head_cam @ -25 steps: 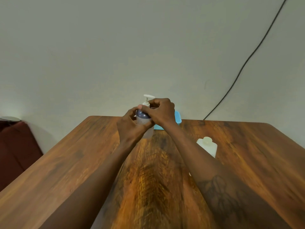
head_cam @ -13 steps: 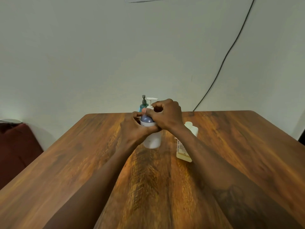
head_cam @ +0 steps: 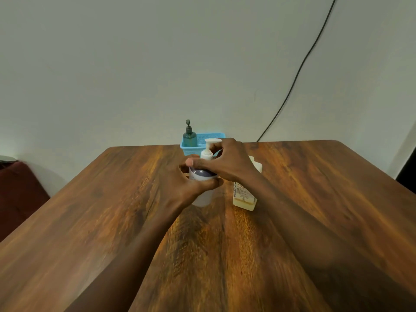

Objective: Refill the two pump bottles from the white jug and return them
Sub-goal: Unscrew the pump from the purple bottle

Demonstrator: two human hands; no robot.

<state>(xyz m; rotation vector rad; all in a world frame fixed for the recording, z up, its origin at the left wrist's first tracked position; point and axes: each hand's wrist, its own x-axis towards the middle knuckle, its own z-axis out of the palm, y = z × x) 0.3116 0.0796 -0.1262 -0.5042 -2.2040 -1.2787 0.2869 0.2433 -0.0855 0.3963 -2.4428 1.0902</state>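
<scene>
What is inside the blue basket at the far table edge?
A dark green pump bottle stands upright in the left end of the blue basket. The rest of its inside is covered by the white pump bottle and the right hand.

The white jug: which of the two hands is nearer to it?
Right. The right hand, on top of the white pump bottle, overlaps the white jug in view; the left hand grips that bottle's body, farther left.

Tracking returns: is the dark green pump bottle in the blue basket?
In: the dark green pump bottle stands upright inside the blue basket.
</scene>
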